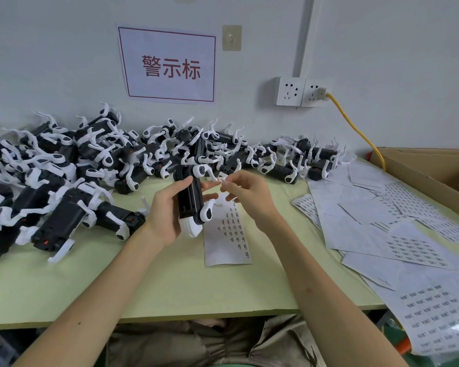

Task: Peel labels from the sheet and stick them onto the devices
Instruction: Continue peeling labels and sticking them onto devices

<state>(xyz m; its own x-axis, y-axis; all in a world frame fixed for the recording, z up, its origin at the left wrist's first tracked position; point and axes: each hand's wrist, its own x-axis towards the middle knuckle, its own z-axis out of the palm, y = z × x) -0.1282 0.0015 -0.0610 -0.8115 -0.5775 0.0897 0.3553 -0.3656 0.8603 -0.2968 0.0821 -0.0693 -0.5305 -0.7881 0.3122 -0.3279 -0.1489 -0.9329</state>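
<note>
On the green surface [170, 287], devices [64, 168] heaped along the far edge likely await labelling; left hand [167, 213] grips one device [190, 205], right hand [247, 192] pinches a label [222, 180].

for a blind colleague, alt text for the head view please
A person's left hand grips a black-and-white device over a green table while the right hand pinches a small label beside it. More devices are piled behind.

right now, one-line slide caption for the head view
Left hand grips a black-and-white device while the right hand pinches a small label above the label sheet.
</note>
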